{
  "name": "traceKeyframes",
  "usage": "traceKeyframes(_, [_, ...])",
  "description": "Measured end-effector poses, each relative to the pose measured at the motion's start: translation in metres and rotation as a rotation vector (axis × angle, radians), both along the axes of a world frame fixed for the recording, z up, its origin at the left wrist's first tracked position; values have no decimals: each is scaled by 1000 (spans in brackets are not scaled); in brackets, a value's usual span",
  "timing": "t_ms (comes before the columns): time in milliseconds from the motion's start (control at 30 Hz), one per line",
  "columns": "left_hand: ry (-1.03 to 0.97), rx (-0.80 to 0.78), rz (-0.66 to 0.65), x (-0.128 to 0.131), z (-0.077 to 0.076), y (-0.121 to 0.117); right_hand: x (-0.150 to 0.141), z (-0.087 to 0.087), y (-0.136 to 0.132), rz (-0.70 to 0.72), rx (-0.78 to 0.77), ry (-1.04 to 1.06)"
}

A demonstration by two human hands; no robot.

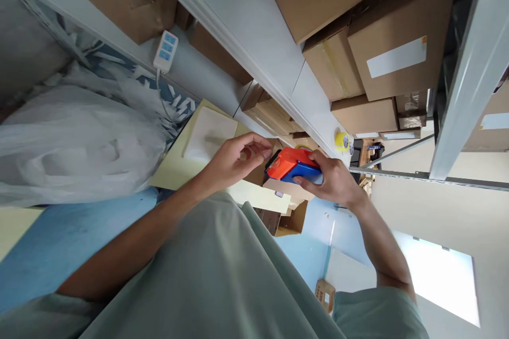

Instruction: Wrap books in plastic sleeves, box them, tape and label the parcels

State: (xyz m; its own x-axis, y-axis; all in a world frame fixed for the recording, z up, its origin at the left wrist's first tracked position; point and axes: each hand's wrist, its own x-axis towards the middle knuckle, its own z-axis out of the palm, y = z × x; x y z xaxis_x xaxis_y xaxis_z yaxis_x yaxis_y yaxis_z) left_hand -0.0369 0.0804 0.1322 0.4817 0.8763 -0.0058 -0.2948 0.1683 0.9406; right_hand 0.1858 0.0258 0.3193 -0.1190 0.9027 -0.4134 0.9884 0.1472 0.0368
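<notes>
A red and blue tape dispenser [293, 165] with a dark toothed front edge sits in my right hand [333, 176], whose fingers and thumb wrap its back end. Just left of the toothed edge is my left hand [240, 159], thumb and fingertips drawn together in a pinch. Whatever may lie between those fingertips is too small to make out. Below both hands, a cardboard box [284, 186] shows partly behind the dispenser. To the left of my left hand a white flat packet [210, 135] rests on the pale yellow tabletop [169, 167].
Cardboard boxes [392, 58] fill the shelf at upper right. Yellow tape rolls [342, 141] stand on the shelf's end. A white power strip [166, 52] hangs near a large whitish plastic bag [83, 143] on the left. An open carton [293, 221] lies beyond the table edge.
</notes>
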Motion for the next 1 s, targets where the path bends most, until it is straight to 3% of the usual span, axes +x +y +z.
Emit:
traceKeyframes(100, [-25,-69,7,12,-13,-2,-12,4,9,-123,-99,-12])
traceKeyframes(233, [-135,-212,-108,26,-30,-6,-21,13,17,-248,-244,-41])
traceKeyframes(367, [-130,-345,-69,25,-54,-8,-11,41,21,-343,-371,-98])
traceKeyframes(467, [-79,-409,-30,24,-81,-8,-1,66,24,-446,-385,-148])
traceKeyframes(533, [-68,-436,-52,32,-97,-11,1,74,27,-485,-358,-167])
traceKeyframes(733, [37,-463,-27,78,-124,-24,-10,54,35,-457,-211,-231])
traceKeyframes(1000, [185,-409,-7,95,-132,-25,-7,43,32,-401,-208,-219])
